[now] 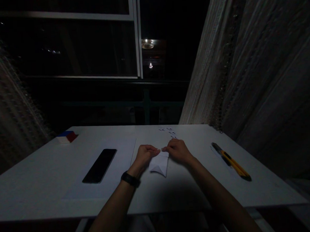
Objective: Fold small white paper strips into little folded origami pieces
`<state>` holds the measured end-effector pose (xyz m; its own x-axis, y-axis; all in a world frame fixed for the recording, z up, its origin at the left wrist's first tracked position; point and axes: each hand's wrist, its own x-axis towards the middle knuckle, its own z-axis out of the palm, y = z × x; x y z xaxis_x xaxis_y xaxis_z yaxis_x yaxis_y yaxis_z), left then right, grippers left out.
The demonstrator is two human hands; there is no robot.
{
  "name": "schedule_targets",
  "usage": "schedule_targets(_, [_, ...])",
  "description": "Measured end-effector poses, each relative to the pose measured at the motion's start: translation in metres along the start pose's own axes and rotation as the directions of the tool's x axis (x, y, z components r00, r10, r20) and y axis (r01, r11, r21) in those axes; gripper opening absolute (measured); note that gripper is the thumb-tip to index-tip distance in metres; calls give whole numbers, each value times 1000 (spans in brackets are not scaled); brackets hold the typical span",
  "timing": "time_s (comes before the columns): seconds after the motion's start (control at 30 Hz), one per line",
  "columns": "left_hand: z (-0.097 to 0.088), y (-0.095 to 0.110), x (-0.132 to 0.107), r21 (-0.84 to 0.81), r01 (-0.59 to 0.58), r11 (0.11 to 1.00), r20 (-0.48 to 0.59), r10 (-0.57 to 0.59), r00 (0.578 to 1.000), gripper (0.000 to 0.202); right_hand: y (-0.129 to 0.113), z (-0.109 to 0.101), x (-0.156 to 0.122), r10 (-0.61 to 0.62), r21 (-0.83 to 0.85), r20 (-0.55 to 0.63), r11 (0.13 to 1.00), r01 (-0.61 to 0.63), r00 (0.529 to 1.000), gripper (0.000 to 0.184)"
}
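Observation:
A small folded piece of white paper point(159, 164) is held between my two hands, a little above or on the table; the contact is not clear. My left hand point(146, 154) pinches its upper left edge with thumb and fingertips. At the upper right edge, my right hand point(178, 150) pinches it the same way. The paper's lower end flares into points and shows crease lines. Just beyond my right hand lie several small dark marks or slips point(169, 129), too small to name.
A black phone point(99, 166) rests on a white sheet point(123, 166) to the left. The colour cube point(67, 137) stands at the far left corner. On the right lies a yellow and black utility knife point(232, 162). Curtains point(202, 75) hang beyond the white table point(195, 193).

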<state>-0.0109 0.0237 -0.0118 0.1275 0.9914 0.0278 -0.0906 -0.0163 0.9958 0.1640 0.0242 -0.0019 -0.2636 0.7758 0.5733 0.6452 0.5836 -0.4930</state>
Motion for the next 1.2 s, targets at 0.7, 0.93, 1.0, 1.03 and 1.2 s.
schedule_targets(0.7, [0, 0, 1, -85, 43, 995, 22, -42, 999, 27, 5, -2, 3, 230, 543, 90, 804, -241, 969, 34])
schedule_targets(0.93, [3, -1, 0, -67, 29, 997, 79, -24, 997, 39, 9, 9, 1, 319, 493, 87, 809, -319, 944, 39])
schedule_targets(1.0, [4, -4, 1, -60, 32, 998, 69, -28, 997, 39, 10, 10, 2, 325, 507, 105, 796, -332, 940, 39])
schedule_targets(1.03, [4, -5, 1, -56, 33, 998, 57, -29, 998, 38, 10, 10, 2, 332, 520, 117, 783, -343, 936, 38])
schedule_targets(1.2, [3, -7, 4, -59, 43, 997, -3, -44, 999, 36, 8, 9, 2, 347, 588, 196, 707, -393, 917, 29])
